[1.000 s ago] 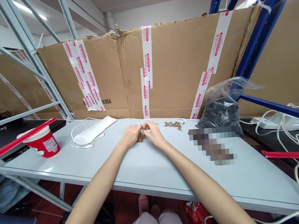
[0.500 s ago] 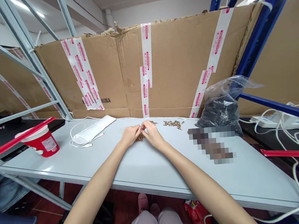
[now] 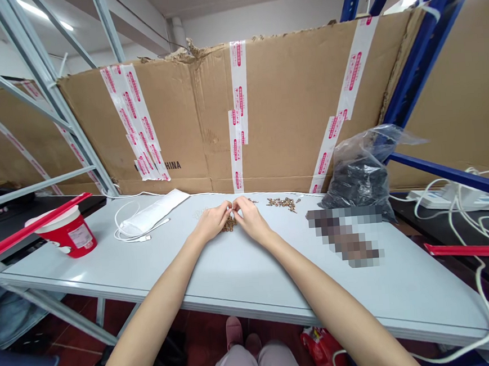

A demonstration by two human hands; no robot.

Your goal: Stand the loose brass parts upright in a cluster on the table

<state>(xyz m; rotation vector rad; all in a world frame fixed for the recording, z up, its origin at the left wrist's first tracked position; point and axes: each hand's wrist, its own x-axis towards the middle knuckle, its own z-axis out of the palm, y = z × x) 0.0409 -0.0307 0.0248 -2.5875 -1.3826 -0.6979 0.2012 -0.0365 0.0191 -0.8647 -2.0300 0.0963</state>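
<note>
Looking at a smooth, pale grey table (image 3: 252, 284) with a slight sheen. Got the bare left hand (image 3: 213, 221) and the bare right hand (image 3: 251, 219) nearly meeting toward the back edge, fingers bent, thumbs and fingertips drawn into a pinch. Can't tell about anything actually gripped in either one, way too small and tucked behind fingers. Right below, a loose heap of tiny brass-coloured bits (image 3: 230, 225), shiny and knobbly, lying on the table between the hands and partly covered by the left. Off past the right hand, a flatter scatter of similar gold-brown bits (image 3: 283, 203), uneven at the edges, with a stray or two at the side. Just beside the left hand, a faint sprinkle of small clear bits (image 3: 200, 213), kinda glassy-looking. Further left, a flat white sleeve (image 3: 157, 209) with a thin white cable (image 3: 145, 238) looped near one end. Beyond that, a glossy red cup (image 3: 73, 236), round and tapered, with a pale rim and label. Way over right, a crinkly see-through plastic bag (image 3: 356, 180), bulging with something black. At the back, a tall brown cardboard sheet (image 3: 285, 112), ragged along the top and striped with white and pink tape (image 3: 240, 82).
</note>
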